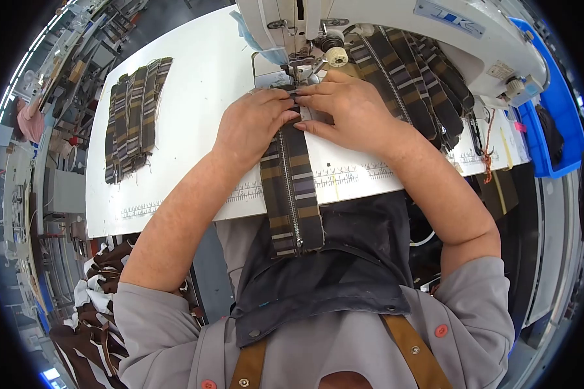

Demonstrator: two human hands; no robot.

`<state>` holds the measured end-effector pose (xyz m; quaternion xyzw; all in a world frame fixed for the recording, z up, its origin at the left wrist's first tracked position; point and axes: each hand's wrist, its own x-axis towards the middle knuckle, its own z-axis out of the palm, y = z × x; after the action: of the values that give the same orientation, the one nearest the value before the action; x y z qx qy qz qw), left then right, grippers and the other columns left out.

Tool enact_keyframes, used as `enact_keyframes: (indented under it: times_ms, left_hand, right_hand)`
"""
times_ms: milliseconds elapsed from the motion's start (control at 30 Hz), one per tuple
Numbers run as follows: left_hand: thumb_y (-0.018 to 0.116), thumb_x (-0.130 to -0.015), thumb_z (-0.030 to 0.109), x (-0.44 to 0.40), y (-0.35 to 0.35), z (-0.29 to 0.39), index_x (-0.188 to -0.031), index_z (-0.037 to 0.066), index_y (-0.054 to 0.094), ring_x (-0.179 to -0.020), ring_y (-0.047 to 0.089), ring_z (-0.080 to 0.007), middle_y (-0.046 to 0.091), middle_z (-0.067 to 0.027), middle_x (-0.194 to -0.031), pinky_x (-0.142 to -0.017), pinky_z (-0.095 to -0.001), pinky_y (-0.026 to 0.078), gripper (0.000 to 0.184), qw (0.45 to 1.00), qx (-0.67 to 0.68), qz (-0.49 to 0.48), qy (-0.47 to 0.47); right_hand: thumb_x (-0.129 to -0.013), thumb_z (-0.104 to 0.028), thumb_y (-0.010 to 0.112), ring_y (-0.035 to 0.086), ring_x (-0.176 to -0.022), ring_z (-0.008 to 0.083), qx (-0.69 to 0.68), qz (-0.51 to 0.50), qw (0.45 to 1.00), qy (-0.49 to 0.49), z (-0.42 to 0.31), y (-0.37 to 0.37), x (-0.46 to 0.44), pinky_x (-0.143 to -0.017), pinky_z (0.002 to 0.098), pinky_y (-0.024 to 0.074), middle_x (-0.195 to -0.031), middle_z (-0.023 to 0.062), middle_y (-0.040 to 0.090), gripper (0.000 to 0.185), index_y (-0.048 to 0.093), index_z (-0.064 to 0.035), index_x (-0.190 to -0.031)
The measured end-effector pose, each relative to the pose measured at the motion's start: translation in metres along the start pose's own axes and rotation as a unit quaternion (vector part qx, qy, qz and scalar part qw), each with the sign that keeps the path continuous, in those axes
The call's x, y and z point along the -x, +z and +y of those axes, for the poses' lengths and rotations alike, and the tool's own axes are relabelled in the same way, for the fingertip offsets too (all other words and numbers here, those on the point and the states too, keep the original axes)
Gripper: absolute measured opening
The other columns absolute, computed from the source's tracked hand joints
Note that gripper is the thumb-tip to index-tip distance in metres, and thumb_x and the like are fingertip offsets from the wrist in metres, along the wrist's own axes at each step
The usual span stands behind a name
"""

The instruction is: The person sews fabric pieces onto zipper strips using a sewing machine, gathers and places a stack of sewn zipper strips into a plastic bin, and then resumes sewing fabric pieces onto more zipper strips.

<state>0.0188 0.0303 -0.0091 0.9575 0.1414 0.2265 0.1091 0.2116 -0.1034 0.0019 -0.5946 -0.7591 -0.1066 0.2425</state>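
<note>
From my seat I watched the striped strip (303,172) lie lengthwise under both hands, its far end close by the needle area of the white sewing machine (386,11). Its near end hung over the front edge of the counter (201,84), against the dark apron (370,227). A metal zipper (289,185) ran down its middle, with a slider (299,242) near the bottom.

The left hand (250,126) lay on the strip from one side, its fingers bent and close together, thumb just below them. The right hand (353,113) came from the other side, forefinger and thumb parted, their tips touching the strip. I could not tell whether either one pinched the cloth or only pressed on it.

To the left I saw a striped bundle (136,120) with frayed edges, well apart from the hands. A pile of zippered strips (412,81) lay right of the needle area, beyond the right forearm, and a blue bin (532,133) stood past the counter's right end.
</note>
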Motion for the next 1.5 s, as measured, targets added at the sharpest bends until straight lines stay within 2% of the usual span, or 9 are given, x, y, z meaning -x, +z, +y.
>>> enact_keyframes:
  times_ms: [67,100,267,600,867,1100,1200,1267,1500]
  left_hand:
    - [0.077,-0.092,0.021,-0.001,0.002,0.001,-0.107,0.001,0.079,-0.108,0.072,-0.0298,0.076,-0.0121,-0.117,-0.094,-0.0388,0.058,0.025,0.998,0.049,0.048,0.015]
    - [0.077,-0.092,0.021,-0.001,0.003,0.001,-0.107,0.001,0.079,-0.108,0.072,-0.0298,0.076,-0.0121,-0.117,-0.094,-0.0388,0.058,0.025,0.998,0.05,0.046,0.015]
    - [0.078,-0.092,0.021,-0.003,0.004,0.007,-0.11,0.0,0.079,-0.109,0.072,-0.0301,0.076,-0.0127,-0.121,-0.095,-0.0381,0.058,0.027,0.999,0.016,0.051,0.01]
    - [0.079,-0.092,0.021,-0.006,0.006,0.006,-0.112,-0.001,0.078,-0.112,0.071,-0.0318,0.075,-0.0145,-0.123,-0.098,-0.0384,0.058,0.03,0.998,0.042,0.047,-0.009]
    - [0.07,-0.093,0.014,0.002,0.001,0.014,-0.12,-0.005,0.073,-0.117,0.068,-0.035,0.069,-0.0175,-0.131,-0.103,-0.0415,0.055,0.033,0.995,0.095,0.034,-0.018]
    - [0.071,-0.093,0.017,0.001,0.0,0.013,-0.123,-0.003,0.072,-0.117,0.069,-0.0333,0.067,-0.0142,-0.136,-0.101,-0.0406,0.057,0.036,0.995,0.094,0.028,-0.022]
    - [0.071,-0.093,0.019,0.002,-0.003,0.015,-0.123,-0.002,0.073,-0.118,0.069,-0.0324,0.067,-0.013,-0.137,-0.101,-0.0404,0.057,0.037,0.991,0.116,0.012,-0.06]
    - [0.073,-0.091,0.012,0.003,-0.002,0.014,-0.126,-0.002,0.072,-0.12,0.069,-0.0324,0.068,-0.0144,-0.136,-0.103,-0.0379,0.055,0.038,0.995,0.091,0.014,-0.038]
    - [0.073,-0.091,0.013,0.003,-0.003,0.015,-0.126,-0.002,0.072,-0.121,0.069,-0.0325,0.068,-0.0149,-0.136,-0.103,-0.0377,0.055,0.038,0.995,0.089,0.014,-0.05]
  right_hand:
    - [-0.087,-0.038,0.078,0.067,-0.105,0.0234,-0.004,0.008,1.0,0.003,0.0,0.002,0.001,-0.086,0.0381,0.0582,-0.111,0.0037,0.077,0.038,0.08,-0.006,-0.109]
    - [-0.086,-0.037,0.079,0.067,-0.104,0.0235,0.001,0.005,1.0,0.005,0.0,0.001,0.0,-0.086,0.0383,0.0584,-0.112,0.0037,0.077,0.038,0.08,-0.0059,-0.109]
    - [-0.084,-0.034,0.08,0.068,-0.104,0.0239,0.006,0.016,1.0,0.006,0.003,0.001,-0.001,-0.086,0.0387,0.0588,-0.115,0.0038,0.078,0.038,0.079,-0.0059,-0.11]
    - [-0.085,-0.036,0.079,0.068,-0.103,0.0246,0.002,0.021,1.0,0.014,0.004,0.003,0.0,-0.085,0.0392,0.0587,-0.112,0.0043,0.077,0.04,0.078,-0.0052,-0.111]
    - [-0.085,-0.038,0.076,0.066,-0.105,0.0265,0.0,0.038,0.999,0.01,0.005,0.006,0.0,-0.085,0.0401,0.0587,-0.111,0.0054,0.075,0.042,0.077,-0.0044,-0.111]
    - [-0.085,-0.037,0.076,0.066,-0.106,0.0271,0.009,0.028,0.999,0.014,0.004,0.004,0.001,-0.085,0.0403,0.0587,-0.112,0.006,0.075,0.044,0.077,-0.0047,-0.114]
    - [-0.085,-0.037,0.075,0.066,-0.105,0.0269,0.013,0.026,0.999,0.013,0.004,0.004,0.002,-0.086,0.04,0.0584,-0.113,0.006,0.075,0.043,0.077,-0.0047,-0.115]
    - [-0.085,-0.036,0.075,0.066,-0.105,0.0267,0.015,0.027,0.999,0.01,0.003,0.004,0.001,-0.086,0.0399,0.0582,-0.114,0.0059,0.075,0.043,0.077,-0.0048,-0.115]
    - [-0.086,-0.036,0.075,0.066,-0.105,0.0271,0.02,0.024,0.999,0.009,0.002,0.002,0.001,-0.088,0.0398,0.0571,-0.114,0.0064,0.075,0.043,0.077,-0.0045,-0.115]
